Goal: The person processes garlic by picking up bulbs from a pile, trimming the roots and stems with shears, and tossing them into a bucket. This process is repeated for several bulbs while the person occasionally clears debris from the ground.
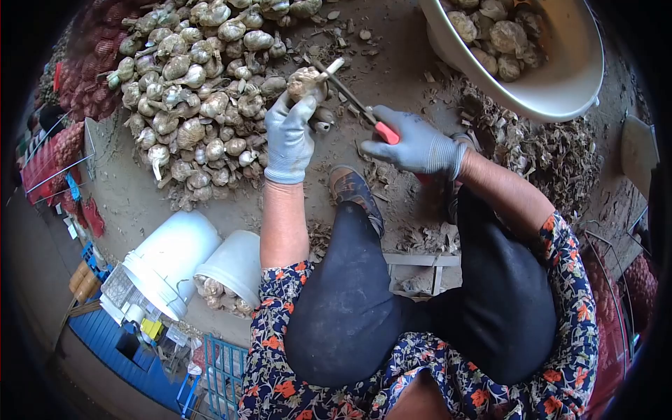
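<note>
Left hand [289, 136], in a grey glove, grasps a garlic bulb [302, 84] at the right edge of the garlic heap [189, 105]; the fingers close around the body of the bulb, and its pale stem [334, 67] points away from the heap. Right hand [416, 142], also gloved, is farther to the right of the heap and is clenched on the red grip of a cutting tool [357, 103]. The metal part of the tool extends toward the heap and crosses the stem close to the bulb; cutting contact cannot be determined. A white basin [572, 59], containing several bulbs [507, 38], is well apart to the right of the heap. Dry leaf scraps [539, 157] cover the ground on that same side, nearer the wearer. Two white containers, a larger bucket [175, 241] and a smaller bucket [236, 257] with bulbs at its mouth, are on the wearer's side of the heap. Red net sacks [91, 66] are positioned just left of the heap.
</note>
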Tool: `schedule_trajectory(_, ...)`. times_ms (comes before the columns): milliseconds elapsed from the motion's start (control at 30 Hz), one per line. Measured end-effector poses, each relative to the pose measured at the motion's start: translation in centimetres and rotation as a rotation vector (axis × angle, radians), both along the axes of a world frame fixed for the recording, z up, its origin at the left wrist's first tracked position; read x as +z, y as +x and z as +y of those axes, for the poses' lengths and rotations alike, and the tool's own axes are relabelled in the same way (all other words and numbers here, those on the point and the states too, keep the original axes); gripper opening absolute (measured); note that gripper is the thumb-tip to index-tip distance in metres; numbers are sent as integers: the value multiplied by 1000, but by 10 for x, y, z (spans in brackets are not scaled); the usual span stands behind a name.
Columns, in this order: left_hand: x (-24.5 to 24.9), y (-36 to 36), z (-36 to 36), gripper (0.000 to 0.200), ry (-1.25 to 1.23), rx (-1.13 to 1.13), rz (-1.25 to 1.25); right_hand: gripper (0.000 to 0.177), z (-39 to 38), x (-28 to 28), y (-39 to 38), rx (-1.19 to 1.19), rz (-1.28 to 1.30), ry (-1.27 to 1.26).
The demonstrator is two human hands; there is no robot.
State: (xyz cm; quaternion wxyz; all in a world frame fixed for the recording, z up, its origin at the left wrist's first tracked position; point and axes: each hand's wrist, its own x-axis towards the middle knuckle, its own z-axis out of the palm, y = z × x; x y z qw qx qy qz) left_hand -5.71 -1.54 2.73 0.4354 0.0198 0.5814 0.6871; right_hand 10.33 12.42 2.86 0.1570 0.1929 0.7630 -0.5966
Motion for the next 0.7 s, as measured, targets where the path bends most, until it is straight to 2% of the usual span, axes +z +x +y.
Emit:
schedule_trajectory(67, 3, -3, -1, 31, -17, -99, 26, 37, -1, -3, 3, -21, -3, -29)
schedule_trajectory(100, 1, -5, -3, 39, 44, -113, -32, 32, 0, 0, 5, -73, 9, -81)
schedule_trajectory(200, 1, -4, -3, 43, 183, -79, -160, 29, 2, -4, 20, -74, 54, 2)
schedule_trajectory(267, 1, -2, -3, 47, 271, -66, -215, 30, 6, -2, 22, -79, -20, -9)
schedule_trajectory(333, 1, -4, -2, 48, 138, -84, -68, 32, 16, 12, 18, 11, -87, 182)
schedule_trajectory(400, 2, -6, 2, 50, 77, -98, 9, 34, 18, 19, 18, 65, -151, 244)
schedule_trajectory(467, 5, -5, 2, 56, -47, -198, 451, 34, 16, 12, 25, 140, 35, 645)
schedule_trajectory(533, 6, -7, 2, 58, -88, -187, 487, 35, 16, 14, 25, 145, -4, 695)
schedule_trajectory(600, 4, -9, 0, 58, -247, -309, 768, 37, 13, 14, 23, 143, -40, 747)
schedule_trajectory(700, 6, -8, 3, 57, -284, -283, 805, 40, 8, 15, 22, 132, -31, 836)
